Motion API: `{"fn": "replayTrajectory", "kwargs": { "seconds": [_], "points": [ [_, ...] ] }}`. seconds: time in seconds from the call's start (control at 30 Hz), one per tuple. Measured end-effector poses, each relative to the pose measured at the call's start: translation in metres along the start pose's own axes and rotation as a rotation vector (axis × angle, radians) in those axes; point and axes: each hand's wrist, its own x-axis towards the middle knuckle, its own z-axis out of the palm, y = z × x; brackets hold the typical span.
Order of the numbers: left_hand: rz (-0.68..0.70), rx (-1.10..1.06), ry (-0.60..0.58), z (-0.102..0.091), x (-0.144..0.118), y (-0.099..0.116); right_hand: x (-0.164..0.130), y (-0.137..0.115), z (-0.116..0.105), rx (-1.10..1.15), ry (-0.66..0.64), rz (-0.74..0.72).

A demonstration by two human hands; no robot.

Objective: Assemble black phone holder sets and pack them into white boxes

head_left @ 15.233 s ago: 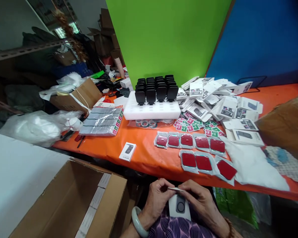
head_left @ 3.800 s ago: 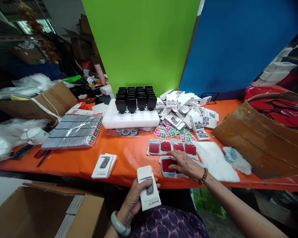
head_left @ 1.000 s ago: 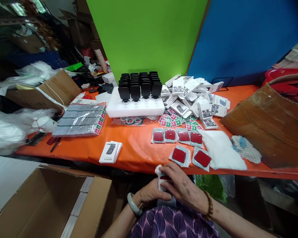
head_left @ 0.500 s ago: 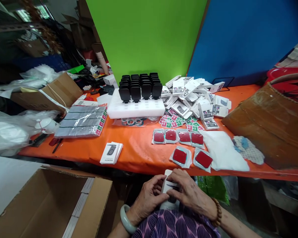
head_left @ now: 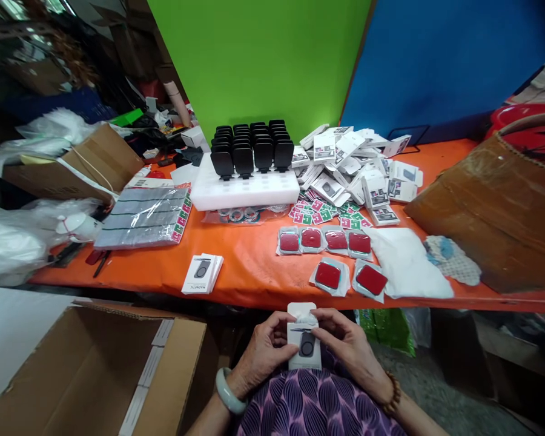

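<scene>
Above my lap, a small white box [head_left: 305, 357] with a dark round-ringed device printed on its front stands upright between both hands. Its top flap is raised, and something whitish and translucent [head_left: 305, 318] shows at the opening. My left hand [head_left: 267, 345] grips the box's left edge, thumb on the front. My right hand [head_left: 345, 339] holds the right edge, its thumb near the top of the printed front and its fingers by the opening. On the orange table [head_left: 249, 266] ahead lie red square pads [head_left: 327, 275] in clear wrapping and a small stack of white boxes [head_left: 202, 274].
Black flat-headed pieces [head_left: 243, 160] stand in a white foam block [head_left: 245, 192]. A heap of white boxes [head_left: 340, 163] lies to its right, above green and red cards [head_left: 315, 212]. An open carton [head_left: 181, 363] stands at lower left. A brown bag [head_left: 495, 212] sits at right.
My hands have moved apart to the sides of the box, uncovering its front. The raised flap and whitish content now show more plainly. The view has shifted slightly.
</scene>
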Motion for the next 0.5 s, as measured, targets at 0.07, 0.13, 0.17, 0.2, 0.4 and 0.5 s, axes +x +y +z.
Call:
{"fn": "replayTrajectory", "kwargs": {
  "seconds": [0.07,0.13,0.17,0.2,0.4,0.5],
  "points": [
    [0.009,0.008,0.021,0.003,-0.001,-0.001,0.001,-0.001,0.004,0.029,-0.011,0.044],
    [0.012,0.008,0.054,0.007,-0.002,-0.003,0.003,-0.004,0.005,0.004,-0.044,0.062],
    [0.01,0.014,0.083,0.008,-0.002,-0.004,0.003,-0.005,0.006,-0.015,-0.057,0.062],
    [0.008,0.024,0.121,0.01,-0.002,-0.005,0.003,-0.006,0.006,-0.036,-0.061,0.058],
    [0.18,0.1,0.325,0.019,0.003,-0.001,0.001,-0.007,0.012,-0.133,0.085,-0.044],
    [0.255,0.154,0.353,0.018,0.005,0.002,0.002,-0.008,0.011,-0.18,0.087,-0.129]
  ]
}}
